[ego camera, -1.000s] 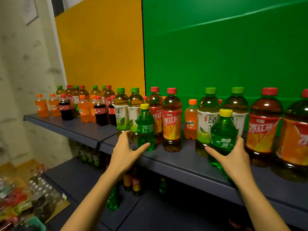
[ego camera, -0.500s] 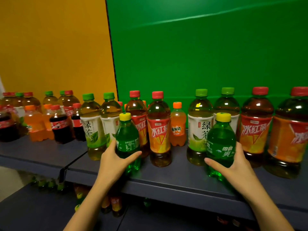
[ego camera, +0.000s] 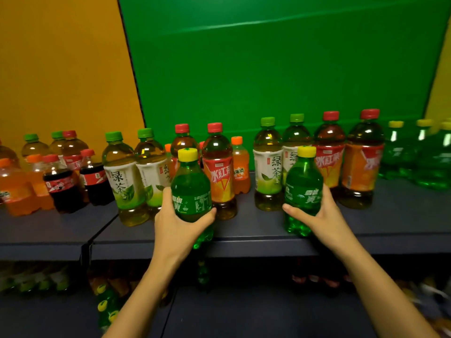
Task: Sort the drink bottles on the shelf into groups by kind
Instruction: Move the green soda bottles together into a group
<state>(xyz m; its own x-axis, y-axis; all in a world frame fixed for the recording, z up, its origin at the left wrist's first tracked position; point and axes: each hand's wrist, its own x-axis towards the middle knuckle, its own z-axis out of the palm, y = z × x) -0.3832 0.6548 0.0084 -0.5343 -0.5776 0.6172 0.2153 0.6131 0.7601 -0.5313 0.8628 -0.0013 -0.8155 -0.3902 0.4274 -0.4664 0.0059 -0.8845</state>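
Green plastic yellow-capped soda bottle is gripped in the left hand, its twin bottle in the right hand, at the dark metal shelf front. Tea, cola and orange bottles behind stand mixed; most sorting is left.

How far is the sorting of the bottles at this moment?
Done: green soda bottles grouped at far right. In hand: left hand and right hand each grip a small green bottle. Left: green tea bottles and red tea bottles stand mixed.
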